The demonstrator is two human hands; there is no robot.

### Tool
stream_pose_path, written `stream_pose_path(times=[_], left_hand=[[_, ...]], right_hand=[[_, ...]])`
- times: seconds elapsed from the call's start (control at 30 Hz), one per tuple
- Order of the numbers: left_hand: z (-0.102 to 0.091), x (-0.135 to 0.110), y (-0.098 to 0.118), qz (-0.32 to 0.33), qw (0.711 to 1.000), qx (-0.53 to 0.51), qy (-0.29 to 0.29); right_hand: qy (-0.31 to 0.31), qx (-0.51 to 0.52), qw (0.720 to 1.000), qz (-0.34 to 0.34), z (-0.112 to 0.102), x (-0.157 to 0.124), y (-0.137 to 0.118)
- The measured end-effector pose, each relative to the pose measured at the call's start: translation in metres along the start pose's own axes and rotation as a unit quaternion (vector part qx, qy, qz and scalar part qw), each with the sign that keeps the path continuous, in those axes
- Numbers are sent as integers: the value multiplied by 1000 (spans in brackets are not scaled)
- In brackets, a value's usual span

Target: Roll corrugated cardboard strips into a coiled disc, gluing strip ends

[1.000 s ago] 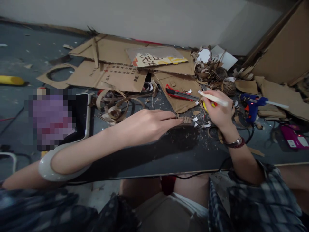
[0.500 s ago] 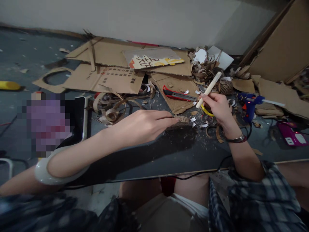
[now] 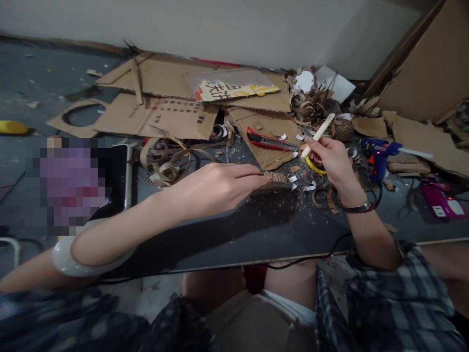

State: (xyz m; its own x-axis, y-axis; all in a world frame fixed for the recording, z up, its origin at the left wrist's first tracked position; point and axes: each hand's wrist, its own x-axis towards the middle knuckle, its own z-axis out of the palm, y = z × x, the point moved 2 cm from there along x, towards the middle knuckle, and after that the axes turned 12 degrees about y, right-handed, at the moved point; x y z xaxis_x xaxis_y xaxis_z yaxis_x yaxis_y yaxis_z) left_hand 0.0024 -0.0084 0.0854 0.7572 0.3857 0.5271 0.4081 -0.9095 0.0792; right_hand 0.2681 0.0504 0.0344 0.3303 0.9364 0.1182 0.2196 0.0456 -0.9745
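Note:
My left hand (image 3: 216, 186) reaches across the dark work board (image 3: 227, 230), its fingers pressed together on a small corrugated cardboard piece (image 3: 275, 179) that rests on the board. My right hand (image 3: 330, 159) is closed around a pale glue stick (image 3: 319, 133), which points up and to the right, away from me. Under that hand lies a yellow ring (image 3: 314, 167). A red utility knife (image 3: 269, 141) sits on a cardboard sheet just beyond both hands.
A blue glue gun (image 3: 379, 154) stands right of my right hand, a magenta device (image 3: 441, 205) beyond it. Flat cardboard sheets (image 3: 161, 115), curled cardboard strips (image 3: 172, 166) and scraps cover the far side. A tablet (image 3: 110, 181) leans at the left. A black cable (image 3: 304, 261) runs along the board's near edge.
My right hand turned the glue stick from lying sideways to pointing up and to the right. The left hand stayed on the cardboard piece.

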Motion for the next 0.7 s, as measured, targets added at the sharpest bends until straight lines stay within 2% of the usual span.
stream_pose_path(times=[0.2, 0.37, 0.43, 0.5, 0.6, 0.63, 0.7], left_hand=[[0, -1, 0, 9, 1000, 3, 10], [1, -1, -1, 8, 1000, 5, 5], [1, -1, -2, 3, 1000, 8, -6], [1, -1, -2, 0, 1000, 10, -10], [1, -1, -3, 3, 1000, 4, -5], [1, -1, -3, 5, 1000, 0, -1], [1, -1, -3, 1, 1000, -4, -1]], right_hand=[[10, -94, 994, -46, 4, -7, -4], [18, -99, 993, -55, 8, -12, -8], [6, -81, 993, -86, 9, -17, -13], [-56, -55, 987, -142, 11, -25, -20], [-214, -43, 946, -238, 17, -42, -31], [-249, -44, 932, -261, 19, -47, -33], [-273, -44, 914, -296, 23, -55, -35]])
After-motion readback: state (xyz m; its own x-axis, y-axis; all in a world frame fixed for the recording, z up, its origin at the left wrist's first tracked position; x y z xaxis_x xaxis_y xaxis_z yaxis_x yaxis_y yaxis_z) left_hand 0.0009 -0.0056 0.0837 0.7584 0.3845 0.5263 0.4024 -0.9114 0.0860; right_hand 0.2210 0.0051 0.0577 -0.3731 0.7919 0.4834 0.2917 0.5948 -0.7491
